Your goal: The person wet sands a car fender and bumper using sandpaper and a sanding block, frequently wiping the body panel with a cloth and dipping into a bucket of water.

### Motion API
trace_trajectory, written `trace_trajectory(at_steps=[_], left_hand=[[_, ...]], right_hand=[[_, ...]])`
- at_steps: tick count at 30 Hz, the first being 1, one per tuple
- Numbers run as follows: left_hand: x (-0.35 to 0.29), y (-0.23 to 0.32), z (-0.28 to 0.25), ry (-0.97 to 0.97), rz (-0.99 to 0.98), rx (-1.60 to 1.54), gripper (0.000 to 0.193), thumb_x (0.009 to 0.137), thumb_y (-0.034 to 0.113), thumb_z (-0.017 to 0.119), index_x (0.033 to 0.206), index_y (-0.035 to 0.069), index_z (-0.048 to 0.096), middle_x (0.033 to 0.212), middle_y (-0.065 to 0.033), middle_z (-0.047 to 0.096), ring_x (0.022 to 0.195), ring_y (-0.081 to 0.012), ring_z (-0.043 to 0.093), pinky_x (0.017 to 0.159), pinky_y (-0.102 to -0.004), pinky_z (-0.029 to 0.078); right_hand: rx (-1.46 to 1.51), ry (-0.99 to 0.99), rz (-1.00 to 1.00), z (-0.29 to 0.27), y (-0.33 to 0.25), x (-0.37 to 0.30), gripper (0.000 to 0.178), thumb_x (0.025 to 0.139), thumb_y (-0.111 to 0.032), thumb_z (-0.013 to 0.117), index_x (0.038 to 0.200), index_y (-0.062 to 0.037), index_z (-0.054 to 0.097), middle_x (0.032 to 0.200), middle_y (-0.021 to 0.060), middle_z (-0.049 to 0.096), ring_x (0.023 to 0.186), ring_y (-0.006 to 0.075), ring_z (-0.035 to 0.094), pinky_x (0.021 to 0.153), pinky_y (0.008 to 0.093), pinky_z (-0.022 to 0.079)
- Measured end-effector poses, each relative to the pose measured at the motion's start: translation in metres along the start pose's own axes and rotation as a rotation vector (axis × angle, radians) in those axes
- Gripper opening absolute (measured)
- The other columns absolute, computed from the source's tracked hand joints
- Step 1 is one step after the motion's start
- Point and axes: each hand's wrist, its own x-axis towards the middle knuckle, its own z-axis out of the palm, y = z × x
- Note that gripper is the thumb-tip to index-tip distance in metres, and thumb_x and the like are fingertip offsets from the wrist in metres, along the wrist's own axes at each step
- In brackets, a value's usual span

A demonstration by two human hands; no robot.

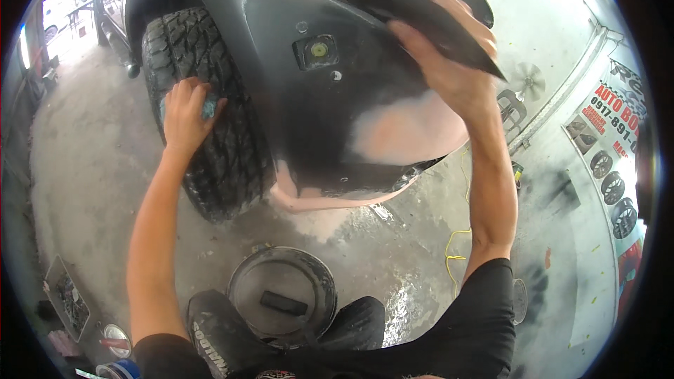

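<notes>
My left hand [187, 116] rests on the tread of a black tyre [228, 165], fingers curled around a crumpled blue-grey cloth [209, 106] that shows beside the thumb. Up at the right, my right hand [455, 63] grips a dark, thin, curved panel [397, 3] with a pointed end; its fingers wrap over the far side and the thumb lies on the near face. Below that panel is a car's dark bumper [295, 105], with pale pinkish sanded patches [411, 130] and a square recess [318, 50]. Whether the panel touches the bumper I cannot tell.
Between my knees stands a round black tub [236, 284] with a dark oblong block [283, 303] in it. A yellow cord [453, 257] lies on the concrete floor. At the lower left are a grey tray [68, 298] and some cans [116, 340]; a fan [526, 83] stands far right.
</notes>
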Motion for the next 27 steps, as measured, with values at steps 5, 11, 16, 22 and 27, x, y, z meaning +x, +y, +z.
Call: trace_trajectory(at_steps=[5,11,16,22,27], left_hand=[[-0.001,-0.001,-0.002,-0.013,0.000,0.012,0.037,0.083,0.025,0.087,0.109,0.008,0.067,0.115,-0.0109,0.063,0.107,-0.0314,0.062,0.091,-0.0433,0.047],[0.001,-0.001,-0.004,0.006,0.014,0.026,0.038,0.078,0.021,0.088,0.107,0.009,0.068,0.113,-0.0091,0.064,0.104,-0.0304,0.062,0.088,-0.0430,0.047],[-0.001,-0.002,0.000,0.008,0.008,0.005,0.038,0.077,0.021,0.088,0.107,0.009,0.068,0.112,-0.0086,0.064,0.103,-0.0300,0.062,0.086,-0.0431,0.047],[0.002,0.000,-0.004,0.019,0.015,-0.036,0.038,0.076,0.020,0.089,0.106,0.009,0.068,0.111,-0.0086,0.064,0.102,-0.0302,0.062,0.086,-0.0430,0.047],[0.000,-0.001,-0.005,0.026,0.011,-0.034,0.038,0.075,0.020,0.089,0.105,0.009,0.068,0.111,-0.0087,0.064,0.103,-0.0302,0.062,0.086,-0.0429,0.047]], right_hand=[[-0.081,-0.123,-0.006,0.026,0.010,0.013,0.024,0.087,-0.008,0.084,0.109,-0.0017,0.077,0.084,0.0090,0.065,0.076,0.0256,0.063,0.074,0.0352,0.051],[-0.037,-0.087,0.022,0.009,0.024,-0.006,0.018,0.086,-0.009,0.084,0.098,-0.0003,0.073,0.081,0.0103,0.063,0.078,0.0285,0.061,0.073,0.0375,0.050],[-0.047,-0.103,0.095,-0.011,0.019,-0.018,0.012,0.085,-0.005,0.083,0.090,0.0009,0.074,0.077,0.0107,0.062,0.077,0.0288,0.061,0.076,0.0400,0.050],[-0.056,-0.106,0.130,-0.020,0.011,-0.019,0.011,0.084,-0.003,0.083,0.092,0.0027,0.076,0.083,0.0089,0.069,0.077,0.0266,0.064,0.080,0.0369,0.052],[-0.014,-0.088,0.050,0.020,0.002,0.025,0.017,0.085,-0.008,0.085,0.095,0.0009,0.076,0.085,0.0086,0.069,0.080,0.0254,0.064,0.082,0.0386,0.052]])
